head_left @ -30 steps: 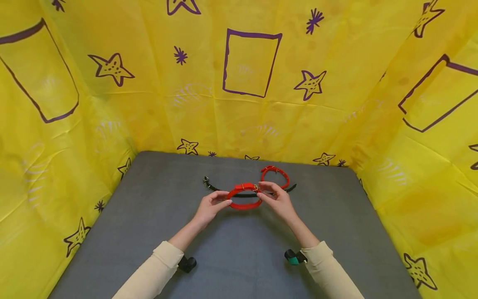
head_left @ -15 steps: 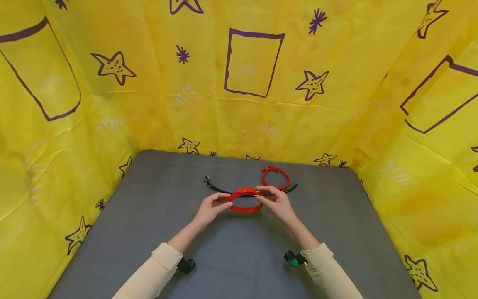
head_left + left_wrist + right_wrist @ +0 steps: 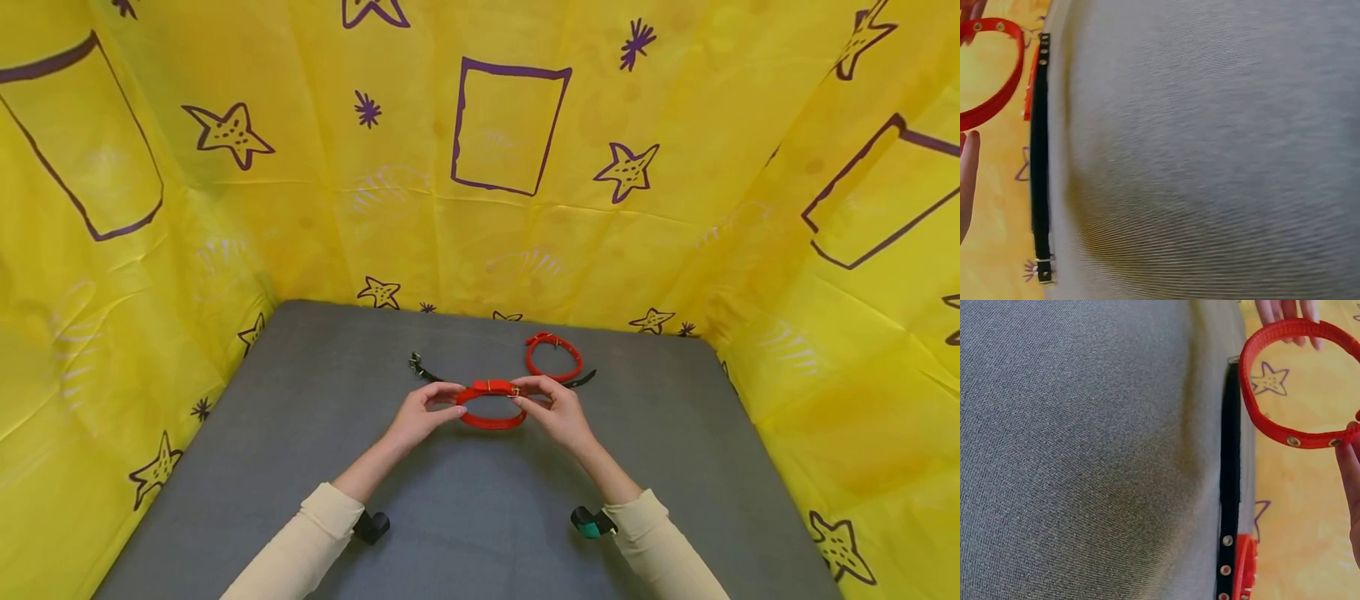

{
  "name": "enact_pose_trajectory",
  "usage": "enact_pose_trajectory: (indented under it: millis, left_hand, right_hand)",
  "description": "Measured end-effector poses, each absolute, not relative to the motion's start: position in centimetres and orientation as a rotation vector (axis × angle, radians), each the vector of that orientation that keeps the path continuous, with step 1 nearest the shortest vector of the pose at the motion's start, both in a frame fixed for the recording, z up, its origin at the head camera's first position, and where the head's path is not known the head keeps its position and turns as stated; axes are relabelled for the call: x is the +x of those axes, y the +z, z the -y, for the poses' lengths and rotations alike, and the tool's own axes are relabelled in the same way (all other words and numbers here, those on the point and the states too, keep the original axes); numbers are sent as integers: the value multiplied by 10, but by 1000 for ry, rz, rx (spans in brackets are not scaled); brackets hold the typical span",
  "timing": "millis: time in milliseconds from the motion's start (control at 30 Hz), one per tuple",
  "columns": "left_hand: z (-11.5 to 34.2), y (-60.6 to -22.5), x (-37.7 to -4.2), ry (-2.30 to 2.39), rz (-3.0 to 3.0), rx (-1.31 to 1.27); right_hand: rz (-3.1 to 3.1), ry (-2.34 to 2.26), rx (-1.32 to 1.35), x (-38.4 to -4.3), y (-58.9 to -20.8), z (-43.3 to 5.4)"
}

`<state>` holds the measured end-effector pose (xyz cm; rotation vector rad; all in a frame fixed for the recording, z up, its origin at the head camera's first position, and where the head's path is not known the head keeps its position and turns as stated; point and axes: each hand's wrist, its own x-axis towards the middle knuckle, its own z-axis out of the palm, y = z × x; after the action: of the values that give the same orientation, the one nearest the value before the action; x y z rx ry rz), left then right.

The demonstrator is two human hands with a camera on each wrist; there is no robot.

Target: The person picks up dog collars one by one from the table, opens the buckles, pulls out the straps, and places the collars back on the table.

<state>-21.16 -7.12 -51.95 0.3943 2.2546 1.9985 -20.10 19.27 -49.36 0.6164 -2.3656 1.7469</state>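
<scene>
Both hands hold a red collar, buckled into a loop, above the grey table. My left hand pinches its left side between thumb and fingers. At the right end, by the gold-coloured buckle, my right hand pinches the band. Metal eyelets dot the strap in the right wrist view. Behind it a black collar lies stretched out on the table, its middle hidden by the held loop and hands in the head view. A second red collar, also looped, lies beyond the right hand.
The grey tabletop is enclosed at the back and sides by yellow cloth with purple drawings. Dark devices are strapped at both wrists, below the cream sleeves.
Both hands have lowered the red collar slightly toward the body, and the right fingers have come down beside its buckle. The black collar and the other red collar have stayed in place.
</scene>
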Motion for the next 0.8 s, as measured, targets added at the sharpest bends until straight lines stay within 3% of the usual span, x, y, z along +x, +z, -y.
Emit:
enact_pose_trajectory:
  millis: [367,533,800]
  left_hand:
    - [57,-471,-206,1778,-2480,784]
    - [51,-493,-218,1755,-2543,899]
    - [47,-497,-216,1776,-2563,939]
  right_hand:
    - [2363,1695,664,-183,-467,-183]
    - [2389,1664,690,-181,-466,-181]
    - [2393,1613,743,-181,-468,-181]
